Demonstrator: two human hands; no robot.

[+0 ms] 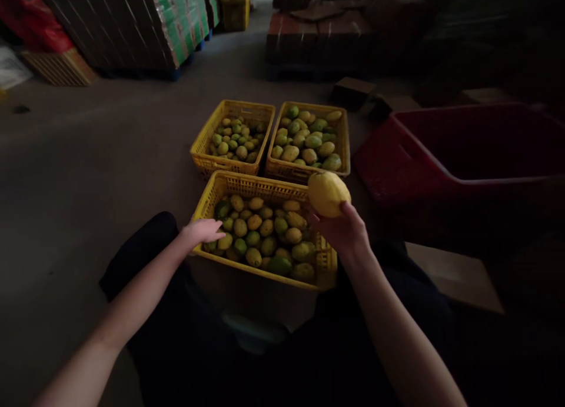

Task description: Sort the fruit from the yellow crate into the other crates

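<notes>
My right hand (pixel 342 227) holds up a large, smooth yellow fruit (pixel 329 194), oval and faintly ridged like a papaya, above the right side of the front yellow crate (pixel 265 186). Smaller oval fruits (pixel 267 227), green to yellow, fill the bottom of that crate. At the crate's left rim, my left hand (pixel 205 230) reaches in with fingers stretched out over the fruits. Nothing shows in it, and whether its fingertips touch a fruit is unclear.
Behind stand two more yellow crates, a left one (pixel 200 148) and a right one (pixel 345 142), both holding fruit. A large red bin (pixel 397 154) stands to the right, near a flat cardboard piece (pixel 454 276). Wrapped stacks (pixel 185 24) on pallets line the back.
</notes>
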